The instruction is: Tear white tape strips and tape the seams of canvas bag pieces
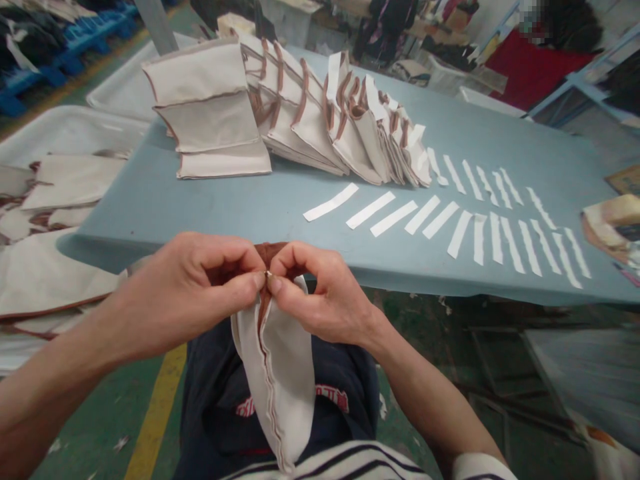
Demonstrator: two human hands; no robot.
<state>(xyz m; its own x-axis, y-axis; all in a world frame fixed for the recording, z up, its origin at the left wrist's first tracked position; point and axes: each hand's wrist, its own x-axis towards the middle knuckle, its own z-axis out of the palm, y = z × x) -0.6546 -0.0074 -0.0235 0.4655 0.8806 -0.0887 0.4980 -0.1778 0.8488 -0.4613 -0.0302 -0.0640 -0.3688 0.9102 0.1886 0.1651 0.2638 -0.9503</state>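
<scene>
A cream fabric piece with brown edging (290, 373) hangs down over my lap, its seam running lengthwise toward me. My left hand (215, 280) pinches the upper end of that seam between thumb and forefinger. Right beside it, my right hand (315, 287) pinches the same edge, and the fingertips of both hands nearly meet. Brown cloth (270, 252) shows just behind the fingers, near the table's front edge. Whatever small part lies between the fingertips is too small to make out.
On the blue-covered table (200, 207) stands a row of folded cream fabric pieces (320, 127). White strips (380, 208) lie in rows at the right. A white bin (30, 140) with more fabric pieces (60, 260) is at the left. Farther back, a person (565, 30) is partly visible.
</scene>
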